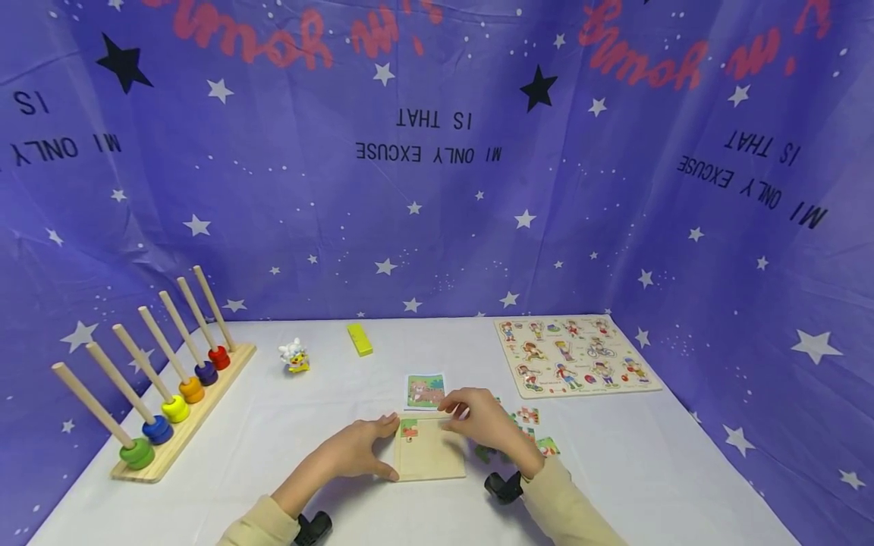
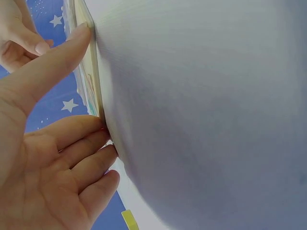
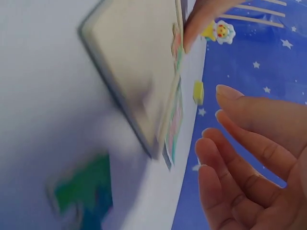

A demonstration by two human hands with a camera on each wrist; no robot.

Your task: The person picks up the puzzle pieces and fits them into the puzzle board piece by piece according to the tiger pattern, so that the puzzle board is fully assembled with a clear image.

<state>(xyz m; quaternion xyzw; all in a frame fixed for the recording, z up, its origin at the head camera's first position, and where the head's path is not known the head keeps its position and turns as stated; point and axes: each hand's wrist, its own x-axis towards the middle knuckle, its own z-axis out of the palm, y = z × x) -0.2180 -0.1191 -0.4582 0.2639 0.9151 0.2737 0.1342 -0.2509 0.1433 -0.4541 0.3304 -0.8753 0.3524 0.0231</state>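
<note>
A small square wooden puzzle tray (image 1: 432, 459) lies on the table, with one red-and-green puzzle piece (image 1: 410, 430) in its far left corner. My left hand (image 1: 356, 450) rests against the tray's left side, thumb at the near corner and fingers at the far one; in the left wrist view these fingers (image 2: 86, 160) are nearly straight along the edge. Over the tray's far right part hovers my right hand (image 1: 481, 418). Its fingers are loosely bent with bare space between thumb and fingertips in the right wrist view. Beyond the tray lies a picture card (image 1: 425, 391) showing a bear.
Several loose puzzle pieces (image 1: 548, 447) lie right of the tray, partly hidden by my right forearm. A larger picture board (image 1: 573, 356) is at the back right. A peg rack with coloured rings (image 1: 194, 413), a small figurine (image 1: 295, 355) and a yellow block (image 1: 359, 339) stand left.
</note>
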